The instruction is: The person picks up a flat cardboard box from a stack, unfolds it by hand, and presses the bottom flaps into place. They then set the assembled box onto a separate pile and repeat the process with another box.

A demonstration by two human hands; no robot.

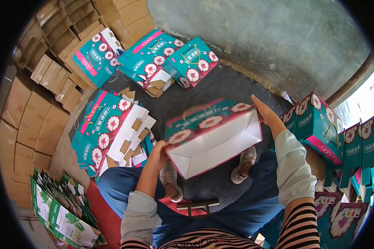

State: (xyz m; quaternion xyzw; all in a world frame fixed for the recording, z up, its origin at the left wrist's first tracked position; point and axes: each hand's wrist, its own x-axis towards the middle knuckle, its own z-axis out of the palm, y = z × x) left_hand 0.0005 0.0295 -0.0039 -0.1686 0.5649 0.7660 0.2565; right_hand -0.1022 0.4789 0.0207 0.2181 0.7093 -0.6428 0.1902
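Note:
A teal and maroon gift box (214, 139) with flower pictures is held tilted between both hands, its white inside facing me. My left hand (157, 154) grips the lower left corner, fingers closed on the edge. At the box's right end, my right hand (265, 112) holds the side, its thumb or a finger pointing up past the corner. The box's printed side is slightly blurred. To the left of the box lies a pile of flattened teal boxes (99, 128) with white and brown flaps.
More flat teal boxes (147, 56) lie ahead near the wall (257, 33). Brown cartons (35, 120) are stacked at left. Green and white flat boxes (68, 216) stand lower left. Assembled teal boxes (316, 120) stand at right. A small dark stand (198, 204) is between my legs.

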